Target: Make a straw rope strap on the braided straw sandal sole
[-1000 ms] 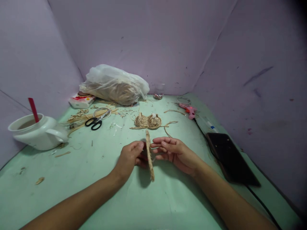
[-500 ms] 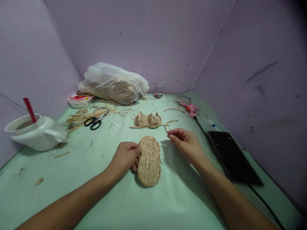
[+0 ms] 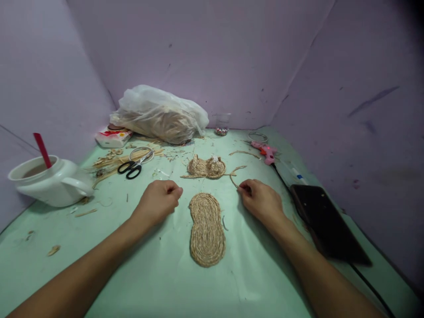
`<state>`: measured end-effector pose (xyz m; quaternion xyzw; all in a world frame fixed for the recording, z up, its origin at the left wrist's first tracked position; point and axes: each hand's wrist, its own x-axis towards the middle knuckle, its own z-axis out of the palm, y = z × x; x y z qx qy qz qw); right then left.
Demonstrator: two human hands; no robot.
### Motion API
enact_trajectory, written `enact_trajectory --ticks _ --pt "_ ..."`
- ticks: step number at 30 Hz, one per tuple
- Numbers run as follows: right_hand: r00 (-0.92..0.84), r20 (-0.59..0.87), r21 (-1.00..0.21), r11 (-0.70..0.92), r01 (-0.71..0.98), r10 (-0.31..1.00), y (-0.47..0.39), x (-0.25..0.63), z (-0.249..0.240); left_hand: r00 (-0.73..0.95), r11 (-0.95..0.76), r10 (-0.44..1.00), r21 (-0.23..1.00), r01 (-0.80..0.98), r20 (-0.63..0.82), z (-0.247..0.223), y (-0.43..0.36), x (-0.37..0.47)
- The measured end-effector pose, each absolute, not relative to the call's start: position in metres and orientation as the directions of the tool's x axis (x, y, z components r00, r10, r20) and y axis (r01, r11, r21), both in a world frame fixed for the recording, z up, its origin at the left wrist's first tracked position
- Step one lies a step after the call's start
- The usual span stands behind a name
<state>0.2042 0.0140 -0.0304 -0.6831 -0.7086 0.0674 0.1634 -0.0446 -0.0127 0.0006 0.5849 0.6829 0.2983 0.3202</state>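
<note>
A sole-shaped mat of coiled braided straw cord (image 3: 207, 232) lies flat on the table between my hands. My left hand (image 3: 159, 201) is closed, apart from the mat to its upper left, and nothing shows between its fingers. My right hand (image 3: 260, 198) pinches the end of a thin braided cord (image 3: 233, 179), which curls away from the fingertips over the table. Beyond the mat sits a smaller coiled straw piece (image 3: 206, 168) with a raised coil and a white bit on its right side.
Scissors (image 3: 134, 168) lie by loose straw at the left, near a white pot (image 3: 54, 187) with a red handle in it. A plastic bag (image 3: 162, 115) and a jar of beads (image 3: 221, 126) stand behind. At right are a pink glue gun (image 3: 266, 152) and a dark phone (image 3: 327, 223).
My left hand has let go of the coiled mat and moved up and left. The mat now lies fully in sight. My right hand has shifted slightly right, still pinching the cord.
</note>
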Motion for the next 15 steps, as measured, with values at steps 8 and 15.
enact_trajectory --ticks 8,15 --pt "0.38 0.374 -0.862 0.167 0.478 0.846 0.005 0.221 -0.004 -0.226 -0.016 0.961 0.844 0.537 0.162 0.0 -0.006 -0.049" --pt "-0.55 0.106 -0.994 0.098 -0.044 0.829 -0.037 0.19 0.015 0.202 -0.32 0.944 0.878 0.357 0.261 0.013 -0.036 -0.027"
